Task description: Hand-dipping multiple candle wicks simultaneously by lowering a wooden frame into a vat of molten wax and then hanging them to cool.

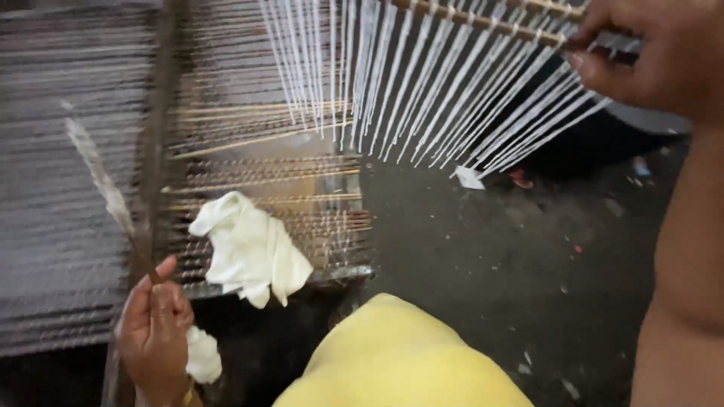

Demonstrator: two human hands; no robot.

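A person's right hand [656, 49], raised at the upper right of the head view, has its fingers closed around the end of a brown wooden rod [483, 19] from which a dense row of white-coated sticks [445, 105] hangs, fanning down and to the left; the sticks are too many and too close to count, and a second rod appears to lie just behind the first, though the blur makes that uncertain. Low at the left, the left hand [154, 332] is curled shut on the brown end of one thin stick [102, 181], whose whitish length slants up and away toward the upper left. A gold-coloured band shows at that wrist. Two pieces of white cloth are visible: one crumpled cloth [249, 249] draped over the front edge of a rack [332, 275] of horizontal brown sticks, and one smaller wad [204, 354] just beside the left hand, seemingly touching it. Blurred rows of pale sticks [53, 188] fill the left of the frame. A yellow garment [400, 362] rises at bottom centre above a dark, speckled floor [483, 256].
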